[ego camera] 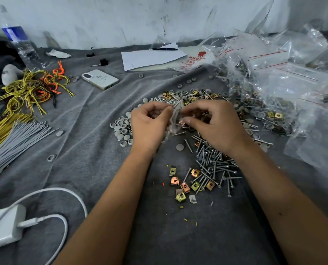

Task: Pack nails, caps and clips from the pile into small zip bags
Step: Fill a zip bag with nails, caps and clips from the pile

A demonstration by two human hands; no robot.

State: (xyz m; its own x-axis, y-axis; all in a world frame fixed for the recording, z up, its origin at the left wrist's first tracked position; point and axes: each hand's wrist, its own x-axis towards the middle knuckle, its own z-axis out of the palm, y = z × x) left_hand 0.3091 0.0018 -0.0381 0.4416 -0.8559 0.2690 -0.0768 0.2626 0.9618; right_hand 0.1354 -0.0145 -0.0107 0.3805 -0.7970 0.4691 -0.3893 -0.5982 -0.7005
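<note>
Nearest me, loose clips and nails lie on the grey cloth below my wrists, grey caps left of them. My left hand pinches one side of a small zip bag, right hand pinching the other with a copper clip at its fingertips; I judge a weak pinch could let the mouth close and spill it. Filled bags heap at right; this bag's contents I cannot tell.

From my remote feed: white phone face-down on grey cloth; yellow and orange cords tangled left; grey ties bundled; charger with cable; paper, pen; possibly water bottle, blurred.
</note>
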